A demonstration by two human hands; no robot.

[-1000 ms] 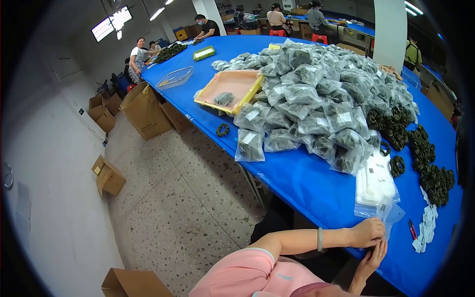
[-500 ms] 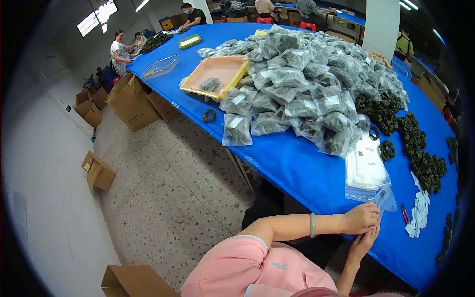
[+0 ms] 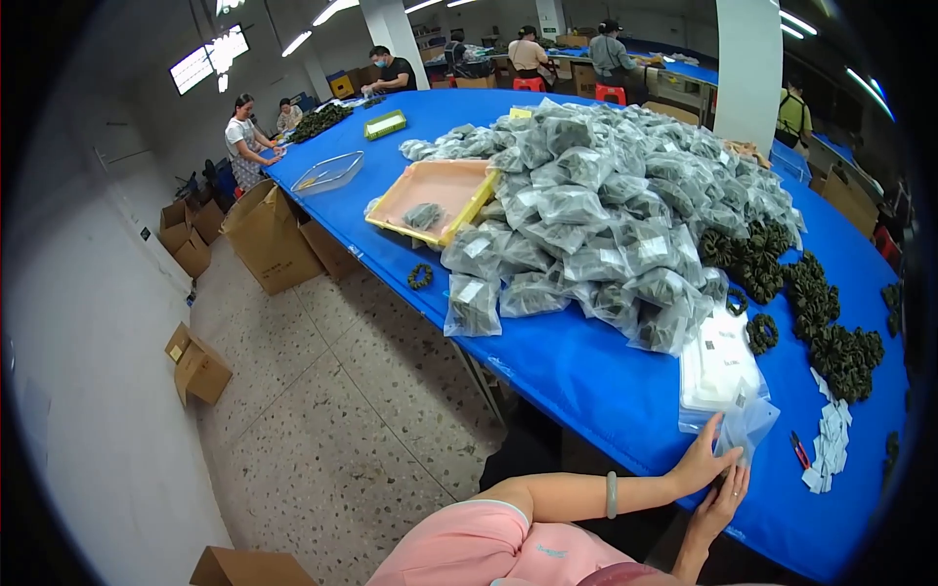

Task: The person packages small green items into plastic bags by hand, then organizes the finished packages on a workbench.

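My left hand, with a pale bangle on its wrist, holds a clear plastic bag at the table's near edge, its thumb and fingers at the bag's sides. Just below, my right hand has its fingers curled against the bag's lower end. A small dark patch shows between the hands; what it is stays hidden. Beyond the fingers lies a stack of white-printed plastic bags. Dark green scrunchies sit to the right, near small white labels and a red-handled snipper.
A large heap of filled bags covers the blue table. Left of it are a yellow tray, a clear basket and a single scrunchie. Cardboard boxes stand on the floor. Several people work farther back.
My left hand's fingers have spread from a closed pinch to both sides of the bag, which now looks wider. The view has tilted up slightly.
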